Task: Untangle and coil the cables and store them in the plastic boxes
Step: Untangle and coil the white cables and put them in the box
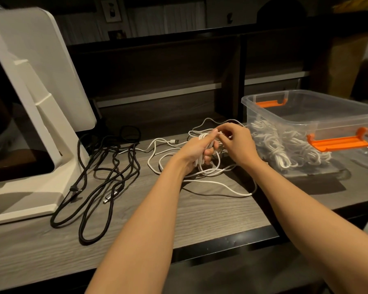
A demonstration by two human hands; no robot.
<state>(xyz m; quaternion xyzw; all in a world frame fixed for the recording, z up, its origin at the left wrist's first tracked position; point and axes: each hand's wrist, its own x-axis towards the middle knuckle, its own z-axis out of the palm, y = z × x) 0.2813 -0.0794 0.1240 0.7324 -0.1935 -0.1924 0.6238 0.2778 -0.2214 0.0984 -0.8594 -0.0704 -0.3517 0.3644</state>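
From the head view, both hands are meeting over the middle of the grey wood-grain desk (200, 219). The left hand (197, 150) is holding a partly wound bundle of white cable (202, 164), its grip curled around the loops with the fingers pointing up. The right hand (237, 145) is pinching a strand of the same cable at the top of the bundle, thumb and fingertips closing on it just beside the left fingers. Loose turns of this white cable are trailing across the desk below and around the hands, and its USB plug (174, 141) is lying to the left of them. Further left, a tangle of black cables (106, 172) is sprawling over the desk, touching the foot of a white monitor stand (40, 128). To the right, a clear plastic box (306, 115) with orange latches (340, 143) is sitting on the desk, with coiled white cables (283, 145) lying inside it.
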